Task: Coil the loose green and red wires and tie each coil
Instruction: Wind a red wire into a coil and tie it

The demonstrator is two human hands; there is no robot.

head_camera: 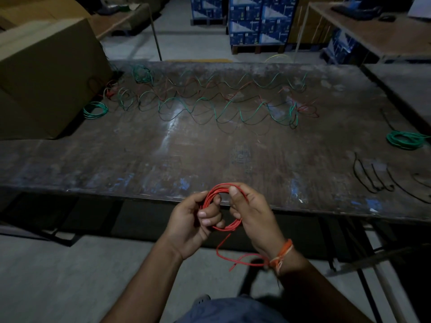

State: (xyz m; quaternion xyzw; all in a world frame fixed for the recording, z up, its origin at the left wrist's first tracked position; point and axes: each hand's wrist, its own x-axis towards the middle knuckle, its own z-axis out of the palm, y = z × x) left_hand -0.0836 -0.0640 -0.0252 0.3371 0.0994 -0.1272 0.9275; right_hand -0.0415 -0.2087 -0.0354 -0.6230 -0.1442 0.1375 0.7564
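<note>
A small red wire coil [229, 226] hangs between both hands just in front of the table's near edge. My left hand [196, 220] grips its left side with curled fingers. My right hand [250, 210] pinches its top right. A loose red tail [235, 259] dangles below toward my right wrist. Loose green and red wires [210, 99] lie in wavy loops across the far half of the table. Green coils lie at the left [95, 110], the far left [141, 74] and the right edge [407, 140].
The dark worn table [210, 159] spans the view. A large cardboard box [46, 73] stands on its left end. Black wire pieces [373, 178] lie at the near right. Blue boxes on a pallet [256, 22] and another table [373, 29] stand behind.
</note>
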